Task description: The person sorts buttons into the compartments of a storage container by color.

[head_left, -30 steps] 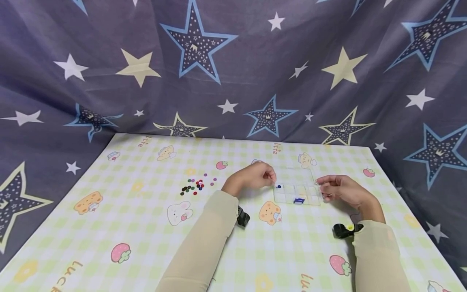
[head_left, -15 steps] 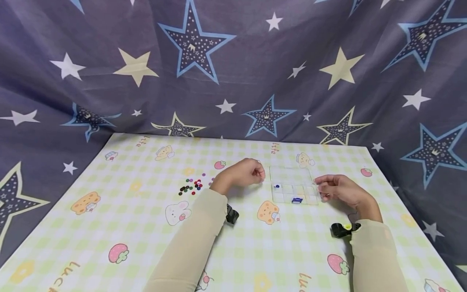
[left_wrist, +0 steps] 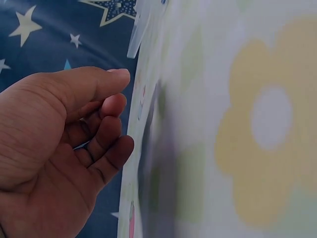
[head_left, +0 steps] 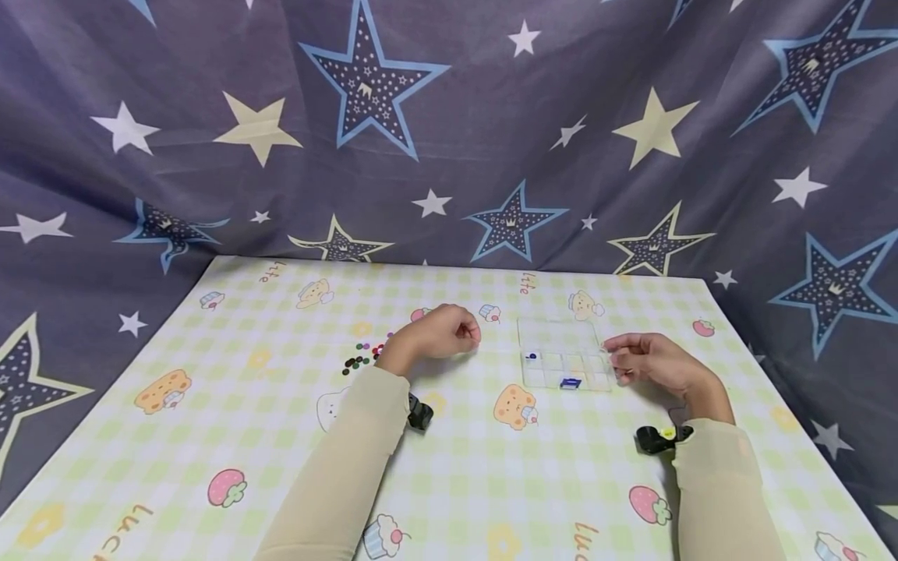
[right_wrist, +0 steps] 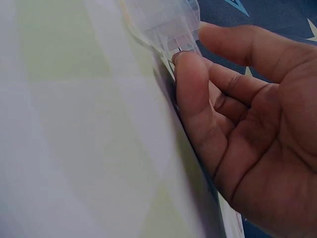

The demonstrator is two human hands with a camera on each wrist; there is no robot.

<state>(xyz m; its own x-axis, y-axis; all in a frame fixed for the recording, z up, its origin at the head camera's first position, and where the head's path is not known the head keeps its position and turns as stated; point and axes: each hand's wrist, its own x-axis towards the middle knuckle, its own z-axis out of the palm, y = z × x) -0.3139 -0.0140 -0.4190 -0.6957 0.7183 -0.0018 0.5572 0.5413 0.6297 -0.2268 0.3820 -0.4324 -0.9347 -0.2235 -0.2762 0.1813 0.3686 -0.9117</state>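
Observation:
A clear plastic compartment box (head_left: 592, 379) lies with its lid raised at the back and a blue latch (head_left: 570, 383) at its front. One small dark-blue bead-like piece (head_left: 532, 356) sits in its back left compartment. At the box's right side, my right hand (head_left: 659, 365) holds the edge between thumb and fingers; the right wrist view shows the thumb and a fingertip at the clear plastic (right_wrist: 163, 22). My left hand (head_left: 436, 333) hovers left of the box. Its fingers are loosely curled with nothing visible in them in the left wrist view.
Small round pieces (head_left: 355, 363) in red, green, purple and dark colours lie scattered beside the left forearm, partly hidden by it. A patterned checked cloth (head_left: 491, 475) covers the table. Behind hangs a dark star-print curtain (head_left: 449, 101).
My left hand has moved from the box's left edge leftward toward the scattered pieces. The right hand has stayed at the box's right side, and the box looks unmoved.

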